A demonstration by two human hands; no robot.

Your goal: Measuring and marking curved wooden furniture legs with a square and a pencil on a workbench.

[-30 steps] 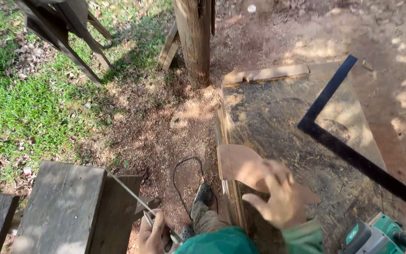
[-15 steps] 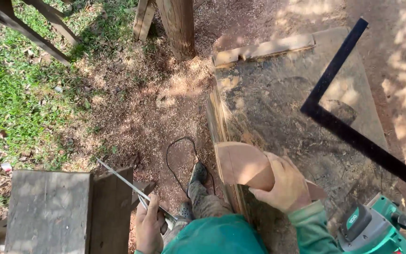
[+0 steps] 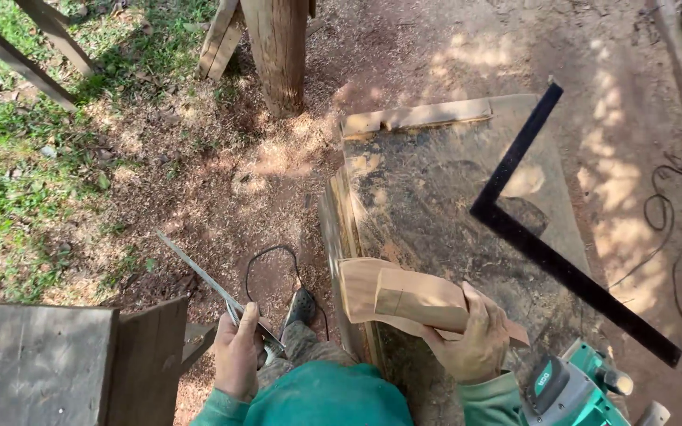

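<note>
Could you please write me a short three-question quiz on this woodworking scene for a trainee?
1. True or false: the right hand grips a curved, light-brown shaped piece of wood at the edge of the dusty wooden work table.
2. What does the left hand hold? A) a long, thin metal file or rasp B) a hammer C) a paintbrush
3. Fill in: the large black L-shaped metal square lies on the ____.

Key:
1. True.
2. A; its tip points out over the sawdust-covered ground.
3. Table; a green power tool sits at its near corner.
</note>
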